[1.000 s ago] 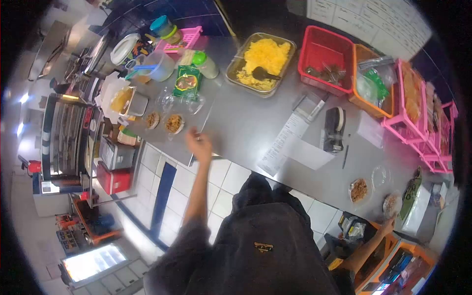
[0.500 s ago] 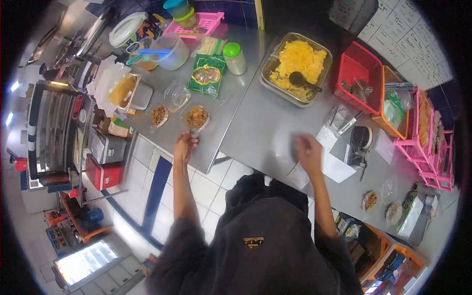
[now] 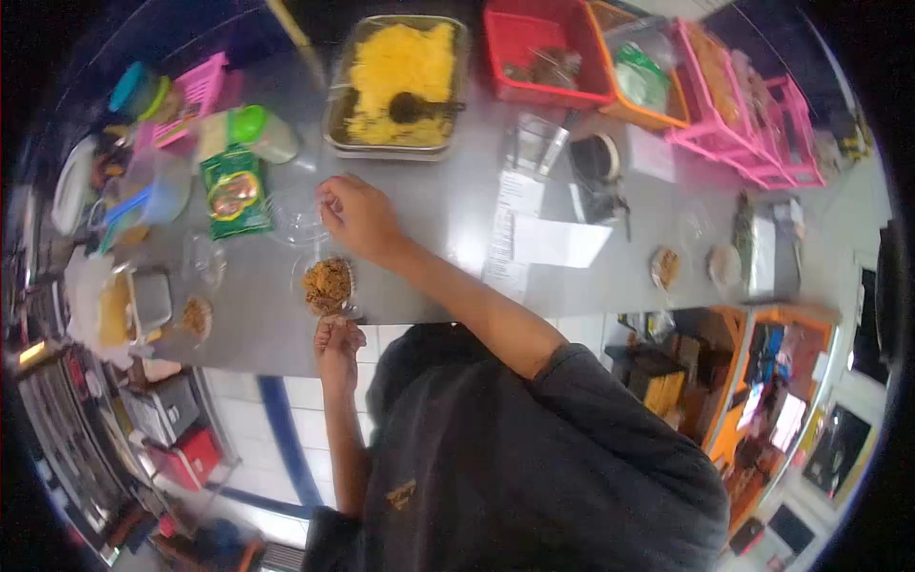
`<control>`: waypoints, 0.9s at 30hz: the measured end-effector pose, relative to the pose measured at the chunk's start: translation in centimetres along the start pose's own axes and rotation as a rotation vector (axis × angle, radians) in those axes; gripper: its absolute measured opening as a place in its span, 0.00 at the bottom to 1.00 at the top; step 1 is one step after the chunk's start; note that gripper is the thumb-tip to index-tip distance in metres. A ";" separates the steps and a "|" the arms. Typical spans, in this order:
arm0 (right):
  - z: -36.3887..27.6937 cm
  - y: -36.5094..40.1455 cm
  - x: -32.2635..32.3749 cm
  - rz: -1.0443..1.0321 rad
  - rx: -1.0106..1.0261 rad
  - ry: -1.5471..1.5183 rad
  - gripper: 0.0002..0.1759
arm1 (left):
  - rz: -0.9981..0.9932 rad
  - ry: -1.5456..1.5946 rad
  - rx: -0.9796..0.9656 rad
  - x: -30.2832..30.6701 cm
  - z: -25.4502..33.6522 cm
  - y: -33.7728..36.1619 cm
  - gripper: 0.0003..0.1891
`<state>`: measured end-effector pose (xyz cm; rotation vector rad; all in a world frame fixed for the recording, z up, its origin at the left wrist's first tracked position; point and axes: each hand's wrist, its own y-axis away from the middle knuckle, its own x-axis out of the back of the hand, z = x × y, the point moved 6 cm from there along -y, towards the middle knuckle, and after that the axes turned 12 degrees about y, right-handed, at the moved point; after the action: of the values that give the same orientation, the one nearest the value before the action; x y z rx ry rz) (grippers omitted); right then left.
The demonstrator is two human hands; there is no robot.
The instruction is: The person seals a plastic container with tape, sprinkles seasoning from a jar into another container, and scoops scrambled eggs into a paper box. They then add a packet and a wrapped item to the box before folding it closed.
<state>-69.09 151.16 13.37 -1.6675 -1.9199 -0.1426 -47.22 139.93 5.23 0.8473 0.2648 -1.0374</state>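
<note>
Left hand (image 3: 338, 338): fingers bent, at near edge of cup of brown food (image 3: 328, 285), near side of steel table (image 3: 419, 276); can't tell if gripping. Small food cup (image 3: 196, 317) left of it. Right hand (image 3: 357, 214): fingers curled, just beside clear lid (image 3: 291, 212), beyond cup; grip unclear. Green packet (image 3: 235, 194) farther left. Far: tray of yellow food (image 3: 396, 151), black scoop (image 3: 408, 108) in it.

My left hand (image 3: 338, 341): at the near edge of the brown food (image 3: 329, 284)
My right hand (image 3: 360, 217): above the tabletop (image 3: 419, 205), near a clear lid (image 3: 297, 221)
Green packet (image 3: 235, 194): beside that lid
Metal tray (image 3: 334, 129): yellow food (image 3: 400, 67), black scoop (image 3: 408, 107)
</note>
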 end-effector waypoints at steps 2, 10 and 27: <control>-0.7 1.6 4.2 0.023 0.099 0.081 0.10 | 0.064 -0.067 0.080 -2.1 -2.3 0.5 0.04; 2.1 10.1 12.1 -0.080 0.276 0.457 0.13 | 0.006 -0.177 0.189 -1.2 -2.1 -0.2 0.20; 6.3 14.8 9.0 -0.043 -0.426 -0.061 0.13 | -0.126 -0.250 0.107 -4.7 -1.5 -2.4 0.11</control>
<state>-57.88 164.89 8.29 -1.9150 -2.0766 -0.5567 -51.32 143.50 5.66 0.7949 0.0514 -1.2719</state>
